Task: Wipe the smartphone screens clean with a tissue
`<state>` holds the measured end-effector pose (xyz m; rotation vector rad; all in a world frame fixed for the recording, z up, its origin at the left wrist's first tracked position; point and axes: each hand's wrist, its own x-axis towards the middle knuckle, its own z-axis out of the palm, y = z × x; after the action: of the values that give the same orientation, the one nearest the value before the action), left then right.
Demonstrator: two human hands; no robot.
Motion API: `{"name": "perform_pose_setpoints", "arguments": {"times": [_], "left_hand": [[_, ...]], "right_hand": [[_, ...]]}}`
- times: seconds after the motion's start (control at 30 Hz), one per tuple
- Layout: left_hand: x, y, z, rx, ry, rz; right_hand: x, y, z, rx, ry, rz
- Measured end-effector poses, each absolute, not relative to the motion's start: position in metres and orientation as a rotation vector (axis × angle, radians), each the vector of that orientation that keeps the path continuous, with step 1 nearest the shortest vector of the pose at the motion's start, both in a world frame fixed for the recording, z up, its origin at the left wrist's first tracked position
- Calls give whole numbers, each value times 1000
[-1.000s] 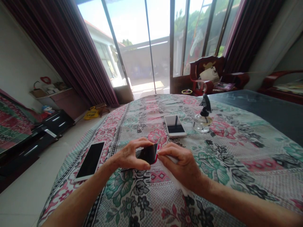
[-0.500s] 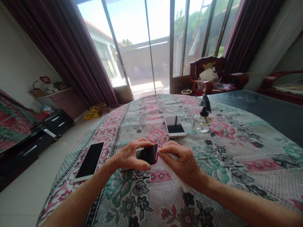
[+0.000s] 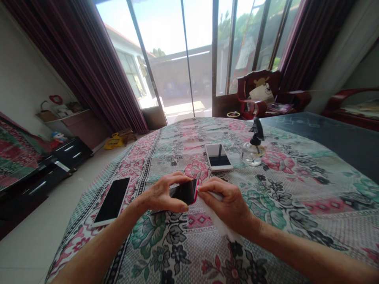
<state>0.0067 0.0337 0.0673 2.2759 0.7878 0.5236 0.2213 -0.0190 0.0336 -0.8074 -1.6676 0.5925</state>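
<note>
A smartphone [image 3: 184, 191] with a dark screen and a red edge lies across my left hand [image 3: 162, 192], gripped between thumb and fingers by its long sides. My right hand [image 3: 227, 200] pinches a thin white wipe [image 3: 222, 225], which looks like tissue or cloth. Its fingertips press against the red end of the phone, and the rest of the wipe trails beneath the palm. To the left of my left forearm rests a white-framed phone [image 3: 112, 202], screen up. Another white-framed phone [image 3: 219, 157] lies beyond my hands.
A clear spray bottle [image 3: 253, 152] with a black trigger head stands right of the far phone. Everything sits on a flowered tablecloth [image 3: 189, 248]. A dark table [image 3: 319, 138] adjoins at right, and a wooden armchair [image 3: 257, 85] stands behind.
Both hands stay in nearly the same place. My right fingertips have shifted very slightly along the phone's red end.
</note>
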Motion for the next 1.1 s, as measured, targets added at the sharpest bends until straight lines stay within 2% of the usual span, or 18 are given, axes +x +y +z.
{"name": "perform_pose_setpoints", "arguments": {"times": [0.57, 0.93, 1.1], "left_hand": [[5, 34, 66, 2279, 767, 503], [14, 23, 63, 2478, 759, 335], [19, 22, 50, 2654, 873, 235]], "right_hand": [[219, -23, 32, -752, -1692, 591], [240, 8, 24, -1039, -1707, 479], [248, 11, 26, -1130, -2003, 486]]}}
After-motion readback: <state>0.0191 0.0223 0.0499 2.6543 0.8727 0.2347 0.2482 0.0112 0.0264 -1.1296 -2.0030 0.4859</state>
